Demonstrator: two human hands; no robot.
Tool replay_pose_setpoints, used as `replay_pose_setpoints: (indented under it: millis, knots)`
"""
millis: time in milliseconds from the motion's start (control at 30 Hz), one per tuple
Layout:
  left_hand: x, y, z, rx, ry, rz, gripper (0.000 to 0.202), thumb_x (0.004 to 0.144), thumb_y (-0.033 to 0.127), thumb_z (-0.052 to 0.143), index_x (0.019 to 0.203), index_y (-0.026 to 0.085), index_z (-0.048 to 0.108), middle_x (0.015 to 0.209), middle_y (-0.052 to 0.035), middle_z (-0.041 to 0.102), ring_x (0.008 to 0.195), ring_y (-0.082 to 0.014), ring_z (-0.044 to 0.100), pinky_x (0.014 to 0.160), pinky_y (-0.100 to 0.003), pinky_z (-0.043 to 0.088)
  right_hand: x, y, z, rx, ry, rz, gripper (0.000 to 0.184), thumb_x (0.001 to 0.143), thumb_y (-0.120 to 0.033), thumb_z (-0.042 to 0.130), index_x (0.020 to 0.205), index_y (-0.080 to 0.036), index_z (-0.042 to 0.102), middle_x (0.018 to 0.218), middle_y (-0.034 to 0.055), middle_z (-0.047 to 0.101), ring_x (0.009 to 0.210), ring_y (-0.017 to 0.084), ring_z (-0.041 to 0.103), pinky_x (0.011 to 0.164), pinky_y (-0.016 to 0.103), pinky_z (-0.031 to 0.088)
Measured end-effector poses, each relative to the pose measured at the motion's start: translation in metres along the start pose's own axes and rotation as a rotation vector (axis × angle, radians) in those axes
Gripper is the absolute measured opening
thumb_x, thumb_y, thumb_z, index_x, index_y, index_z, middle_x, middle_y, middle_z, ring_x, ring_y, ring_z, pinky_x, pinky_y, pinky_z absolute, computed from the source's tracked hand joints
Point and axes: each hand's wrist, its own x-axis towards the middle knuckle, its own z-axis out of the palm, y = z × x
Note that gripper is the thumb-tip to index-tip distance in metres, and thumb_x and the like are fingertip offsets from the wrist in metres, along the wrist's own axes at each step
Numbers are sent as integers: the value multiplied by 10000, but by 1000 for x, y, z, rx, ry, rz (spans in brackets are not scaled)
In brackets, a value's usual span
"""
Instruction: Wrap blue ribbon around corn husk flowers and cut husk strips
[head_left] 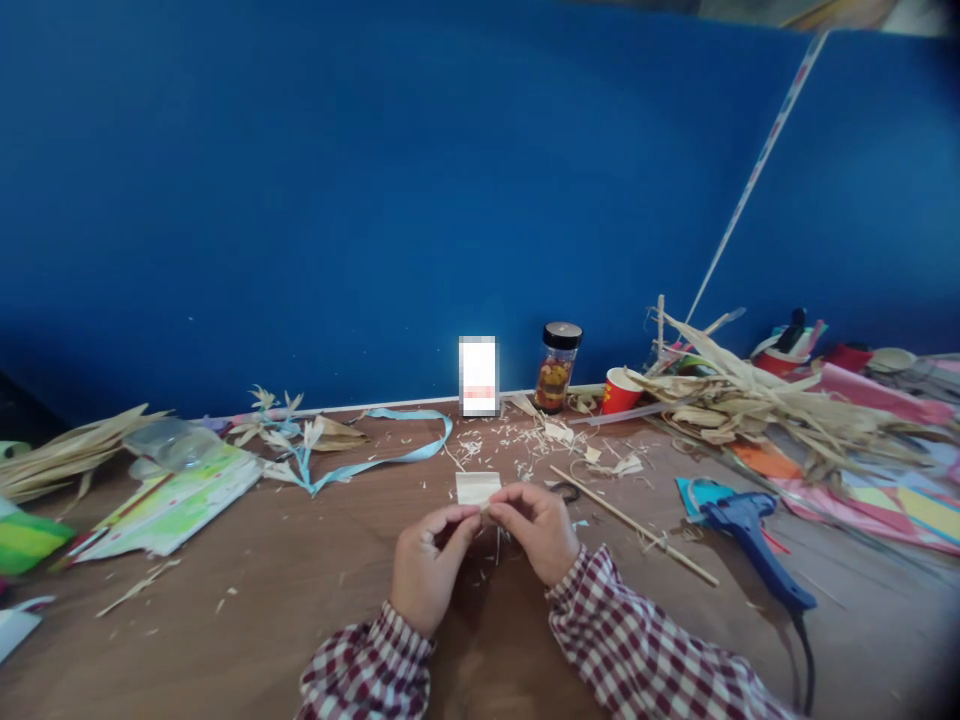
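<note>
My left hand (429,565) and my right hand (538,528) meet over the brown table (300,600), fingertips pinched together on a pale strip of dried husk (478,488) that stands up between them. Thin husk shreds hang below the pinch. Both sleeves are red-and-white checked. A black pair of scissors (566,492) lies just behind my right hand, partly hidden by it.
A thin wooden stick (634,525) and a blue glue gun (754,545) lie to the right. Dried husks (757,400), a red cup (621,391) and a jar (557,367) stand at the back right. Light blue ribbon (390,455) and papers (172,500) lie left.
</note>
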Motion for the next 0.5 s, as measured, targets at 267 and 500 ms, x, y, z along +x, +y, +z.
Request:
replay_pose_setpoints:
  millis: [267,500]
  knots:
    - [4,-9,6,-476,-5,-384,258,577,293,746,767,126,701,753,-66,715,675,-149,648,641,-238,534,3,7,3,254,-50,196,242,692,-374,647,773,-153,591,662,14,660,617,135,614,608,266,502]
    - [3,-1,8,-589,68,-515,209,541,178,774,692,93,658,627,-55,688,589,-115,640,549,-181,528,2,5,3,316,-55,253,264,648,-356,687,763,-142,583,652,19,670,613,142,635,613,278,529]
